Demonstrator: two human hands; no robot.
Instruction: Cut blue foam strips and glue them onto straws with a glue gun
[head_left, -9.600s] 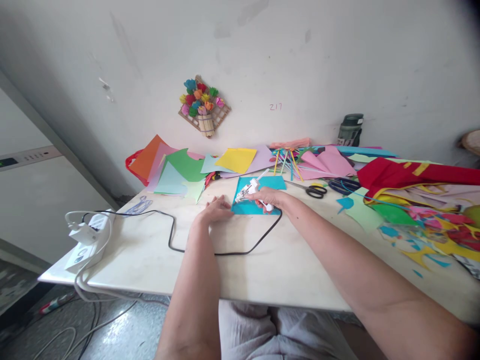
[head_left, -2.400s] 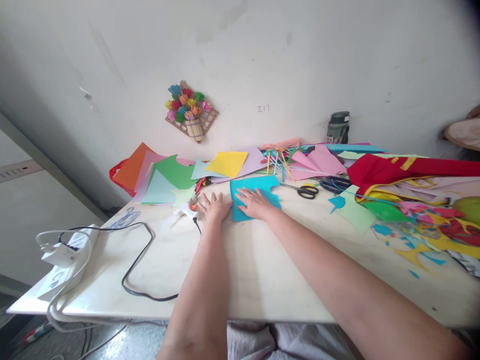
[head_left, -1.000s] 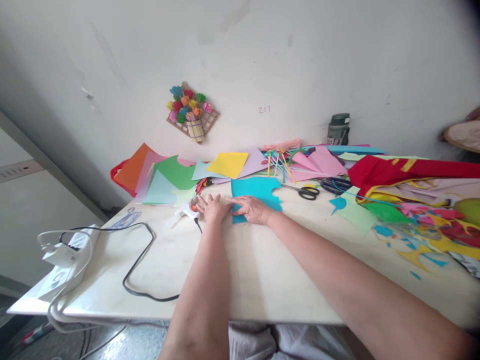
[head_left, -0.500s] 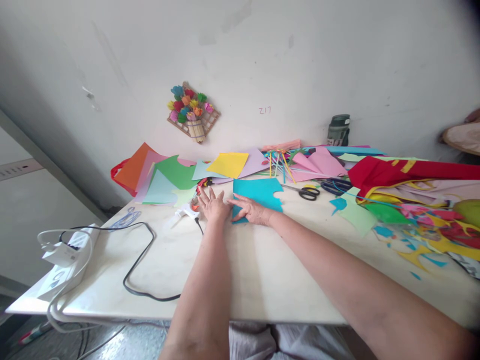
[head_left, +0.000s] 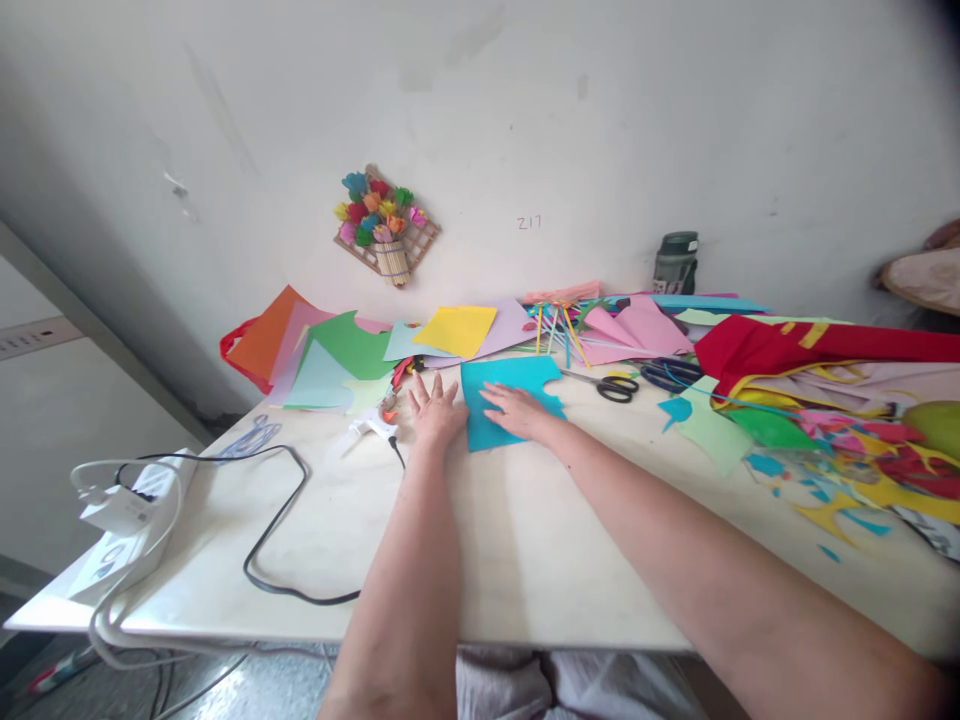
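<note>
A sheet of blue paper (head_left: 499,378) lies on the table in front of me, its right edge notched by cut-outs. Flat on it rests my right hand (head_left: 517,411), fingers spread toward the left. My left hand (head_left: 437,412) lies on the tabletop just beside the sheet's left edge, with its fingers apart. Neither hand grips anything. Left of my left hand is a white glue gun (head_left: 373,424) with a black cord. Scissors with black handles (head_left: 617,387) lie right of the blue sheet.
Coloured paper sheets (head_left: 352,348) line the back by the wall. At the right are red cloth (head_left: 795,345) and paper scraps (head_left: 832,490). A bottle (head_left: 676,264) stands behind. On the left are a power strip (head_left: 139,530) and a looping black cable (head_left: 271,545).
My right hand has slid rightward, away from the sheet's left edge, and lies flatter. My left hand has shifted slightly. The blue sheet has turned a little.
</note>
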